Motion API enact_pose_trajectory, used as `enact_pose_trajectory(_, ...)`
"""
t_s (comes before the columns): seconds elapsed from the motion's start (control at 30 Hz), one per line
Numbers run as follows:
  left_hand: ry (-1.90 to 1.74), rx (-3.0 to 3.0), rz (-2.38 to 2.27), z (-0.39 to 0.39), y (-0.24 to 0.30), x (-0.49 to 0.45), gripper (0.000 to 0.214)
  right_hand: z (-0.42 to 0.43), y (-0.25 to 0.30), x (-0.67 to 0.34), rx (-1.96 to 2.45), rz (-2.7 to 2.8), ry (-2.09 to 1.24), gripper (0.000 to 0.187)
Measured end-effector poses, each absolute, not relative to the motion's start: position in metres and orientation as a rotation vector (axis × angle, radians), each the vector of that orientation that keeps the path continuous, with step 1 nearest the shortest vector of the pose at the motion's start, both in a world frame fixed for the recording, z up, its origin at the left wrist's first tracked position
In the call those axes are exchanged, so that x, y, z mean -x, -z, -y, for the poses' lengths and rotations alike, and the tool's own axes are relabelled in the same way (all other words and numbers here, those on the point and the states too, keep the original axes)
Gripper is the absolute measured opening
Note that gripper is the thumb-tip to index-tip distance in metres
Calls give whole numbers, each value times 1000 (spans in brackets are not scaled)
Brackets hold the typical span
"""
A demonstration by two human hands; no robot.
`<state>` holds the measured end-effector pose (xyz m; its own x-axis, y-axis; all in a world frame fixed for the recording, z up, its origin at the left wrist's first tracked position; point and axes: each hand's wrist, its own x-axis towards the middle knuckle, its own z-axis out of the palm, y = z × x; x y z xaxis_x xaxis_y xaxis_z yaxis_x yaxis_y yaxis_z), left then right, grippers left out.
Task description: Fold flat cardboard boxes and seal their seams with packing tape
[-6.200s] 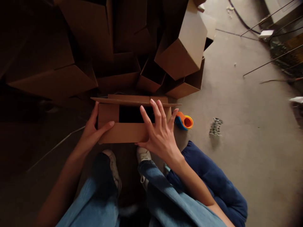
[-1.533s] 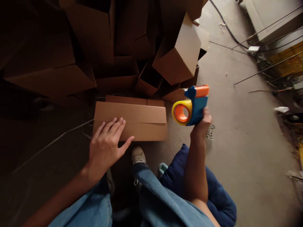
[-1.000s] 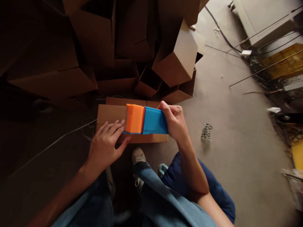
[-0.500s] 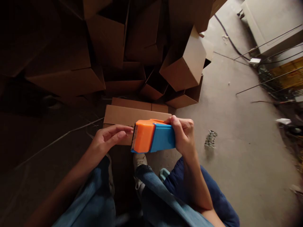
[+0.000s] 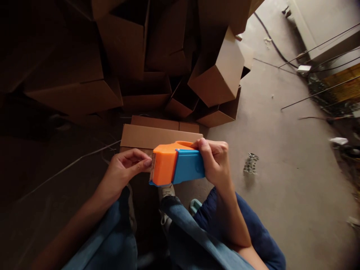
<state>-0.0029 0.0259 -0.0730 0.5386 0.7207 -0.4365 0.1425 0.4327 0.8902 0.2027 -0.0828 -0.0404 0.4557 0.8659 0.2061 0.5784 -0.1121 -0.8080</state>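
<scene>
An orange and blue tape dispenser (image 5: 176, 165) is held level over my shoes, its toothed cutting edge facing left. My right hand (image 5: 215, 159) wraps round its right end, the thumb on top. At the toothed edge, my left hand (image 5: 123, 167) has thumb and fingertips pinched together; whatever lies between them is too small to make out. Below and behind the dispenser is a cardboard box (image 5: 160, 137) with its flaps up, partly covered by my hands and the dispenser.
Open cardboard boxes (image 5: 135, 48) are heaped ahead and to the left. A crumpled patterned scrap (image 5: 251, 163) lies on the concrete floor at right. Thin rods (image 5: 317, 90) stick out near a white cabinet (image 5: 323, 26). A pale strap (image 5: 70, 168) crosses the floor at left.
My left fingers have gone from stretched out to pinched at the cutting edge. The dispenser has shifted slightly left and tilted a little in my right hand.
</scene>
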Motion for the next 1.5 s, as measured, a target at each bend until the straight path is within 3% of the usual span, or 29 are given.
enact_pose_trajectory(1.17,-366,-1131,-942,-30,80,8,49,79,28,-201,1828,1422,-500,52)
enact_pose_trajectory(1.37,-375,-1150,-937,-33,87,15,47,81,26,-205,1821,1565,-501,36)
enact_pose_trajectory(1.5,-399,-1164,-941,-34,85,16,47,83,30,-209,1765,1556,-538,38)
